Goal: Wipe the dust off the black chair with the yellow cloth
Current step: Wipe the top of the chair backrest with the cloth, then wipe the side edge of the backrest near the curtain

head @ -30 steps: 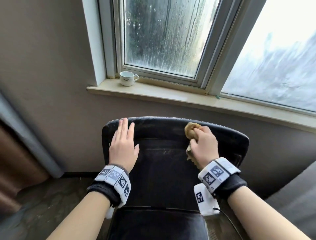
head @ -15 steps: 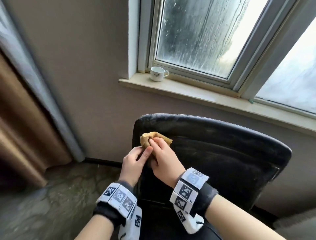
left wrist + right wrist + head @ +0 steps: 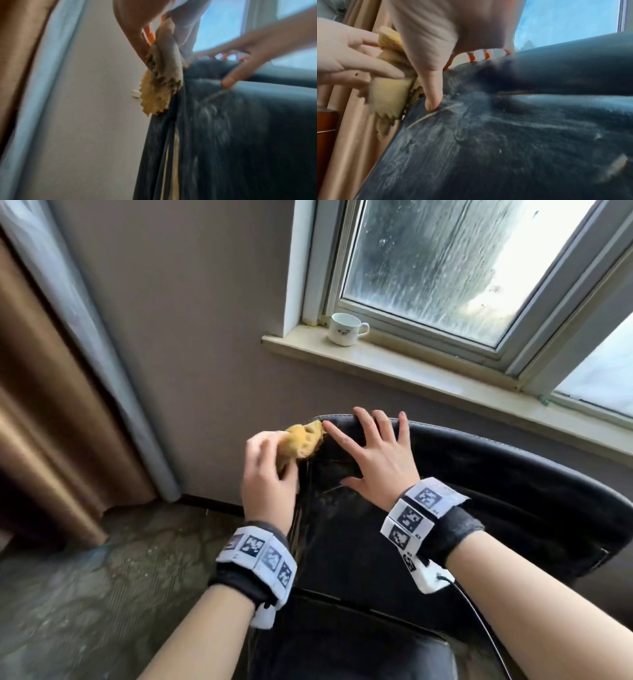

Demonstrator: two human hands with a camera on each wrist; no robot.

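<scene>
The black chair stands under the window, its backrest streaked with pale dust. My left hand grips the crumpled yellow cloth against the backrest's upper left edge; the cloth hangs down beside the chair's side. My right hand lies flat and open on the top of the backrest, fingers spread over the rim, thumb pressing the leather next to the cloth.
A white cup sits on the windowsill behind the chair. A grey wall and a brown curtain are to the left. The floor is mottled grey. A cable runs from my right wrist.
The cloth has passed from my right hand to my left. My right hand has opened and moved flat onto the top of the backrest. The view has swung left.
</scene>
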